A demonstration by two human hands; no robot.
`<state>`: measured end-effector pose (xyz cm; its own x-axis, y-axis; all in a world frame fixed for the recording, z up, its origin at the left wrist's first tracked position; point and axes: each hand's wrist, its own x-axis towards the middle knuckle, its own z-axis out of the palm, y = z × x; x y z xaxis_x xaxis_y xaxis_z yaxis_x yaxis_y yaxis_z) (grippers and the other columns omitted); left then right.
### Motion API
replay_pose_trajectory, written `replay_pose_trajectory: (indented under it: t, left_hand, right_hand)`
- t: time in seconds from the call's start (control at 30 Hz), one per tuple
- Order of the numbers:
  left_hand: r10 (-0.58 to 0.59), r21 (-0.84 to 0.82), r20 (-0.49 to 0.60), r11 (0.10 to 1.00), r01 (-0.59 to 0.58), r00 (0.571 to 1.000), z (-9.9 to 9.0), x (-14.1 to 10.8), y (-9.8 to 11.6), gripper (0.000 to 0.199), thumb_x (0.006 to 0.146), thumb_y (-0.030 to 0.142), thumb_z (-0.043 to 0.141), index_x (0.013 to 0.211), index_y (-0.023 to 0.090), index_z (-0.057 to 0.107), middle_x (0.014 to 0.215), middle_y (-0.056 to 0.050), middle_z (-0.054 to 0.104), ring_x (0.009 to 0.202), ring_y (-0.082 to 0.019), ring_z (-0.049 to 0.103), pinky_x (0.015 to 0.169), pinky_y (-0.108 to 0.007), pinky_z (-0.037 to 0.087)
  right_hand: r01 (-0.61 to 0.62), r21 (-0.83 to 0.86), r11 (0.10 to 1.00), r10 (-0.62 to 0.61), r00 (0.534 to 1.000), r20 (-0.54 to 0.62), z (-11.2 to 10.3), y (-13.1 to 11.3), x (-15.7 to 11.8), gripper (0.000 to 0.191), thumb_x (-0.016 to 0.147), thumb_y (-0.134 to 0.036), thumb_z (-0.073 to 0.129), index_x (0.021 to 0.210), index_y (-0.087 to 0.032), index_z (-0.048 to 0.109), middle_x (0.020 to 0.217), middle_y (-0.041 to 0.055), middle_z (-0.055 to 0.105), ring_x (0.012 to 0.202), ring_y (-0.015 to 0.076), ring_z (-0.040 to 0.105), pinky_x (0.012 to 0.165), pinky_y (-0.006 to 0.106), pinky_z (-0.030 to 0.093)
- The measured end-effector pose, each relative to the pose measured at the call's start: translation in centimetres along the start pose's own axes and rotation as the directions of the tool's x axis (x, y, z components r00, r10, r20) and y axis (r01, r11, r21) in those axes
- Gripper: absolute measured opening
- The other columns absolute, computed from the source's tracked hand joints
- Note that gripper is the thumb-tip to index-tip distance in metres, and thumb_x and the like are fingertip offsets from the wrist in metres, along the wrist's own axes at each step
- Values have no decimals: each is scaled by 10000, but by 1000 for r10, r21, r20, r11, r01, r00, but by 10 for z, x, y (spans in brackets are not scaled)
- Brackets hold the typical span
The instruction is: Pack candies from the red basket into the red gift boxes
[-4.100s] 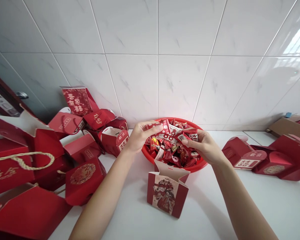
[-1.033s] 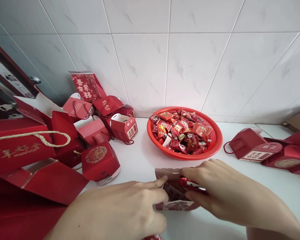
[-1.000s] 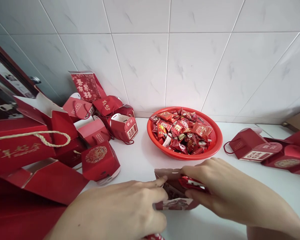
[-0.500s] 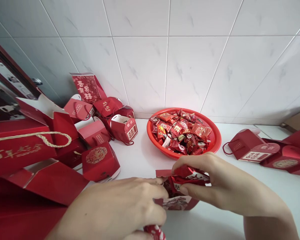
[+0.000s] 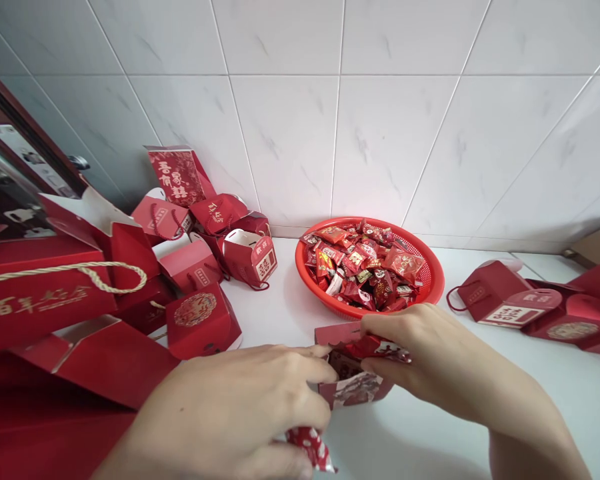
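A small red paper candy box (image 5: 359, 389) stands open on the white counter in front of me. My right hand (image 5: 410, 347) pinches a red-wrapped candy (image 5: 373, 348) at the box's right side, partly inside the opening. My left hand (image 5: 265, 407) is at the box's left side, with its upper fingers over the rim and into the opening. Between its lower fingers and thumb it grips another candy in a red wrapper with white dots (image 5: 310, 448). The inside of the box is dark and mostly hidden by my hands.
Behind the box, a red plastic basket (image 5: 436, 283) holds many wrapped candies. Several red gift boxes (image 5: 203, 310) crowd the left, with a larger red bag with a cream rope handle (image 5: 40, 300). More red boxes (image 5: 505, 293) lie at the right, near a cardboard box (image 5: 597, 247).
My right hand has moved slightly left and lowered its candy further into the box. The dotted candy in my left hand now shows more below the fingers.
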<state>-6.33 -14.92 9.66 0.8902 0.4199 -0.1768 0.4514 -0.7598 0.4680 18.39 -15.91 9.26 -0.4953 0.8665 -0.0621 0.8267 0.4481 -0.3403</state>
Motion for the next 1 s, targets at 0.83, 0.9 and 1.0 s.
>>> replay_pose_trajectory:
  t: [0.83, 0.9, 1.0]
  left_hand:
    - [79, -184, -96, 978, -95, 992, -23, 21, -7, 192, 899, 399, 722, 971, 235, 790, 1360, -65, 637, 1125, -229, 672, 912, -265, 520]
    - [51, -174, -134, 982, -74, 990, -25, 23, -9, 214, 892, 437, 725, 944, 239, 788, 1290, -52, 684, 1206, -258, 642, 971, -301, 505]
    - [-15, -156, -168, 988, -12, 986, -23, 24, -10, 198, 874, 452, 742, 937, 271, 791, 1181, -35, 732, 1283, -282, 597, 1011, -341, 488]
  right_hand:
    - [104, 367, 924, -17, 972, -232, -17, 8, -2, 334, 1048, -461, 433, 820, -222, 481, 635, -41, 534, 543, 111, 459, 522, 236, 358]
    - [111, 545, 831, 24, 972, -235, -18, 8, -2, 363, 1054, -489, 386, 848, -216, 507, 704, -16, 591, 549, 111, 497, 509, 234, 393]
    - [78, 757, 648, 72, 984, -164, -19, 11, 1, 322, 1033, -470, 373, 915, -211, 524, 738, -6, 615, 455, 96, 468, 410, 229, 353]
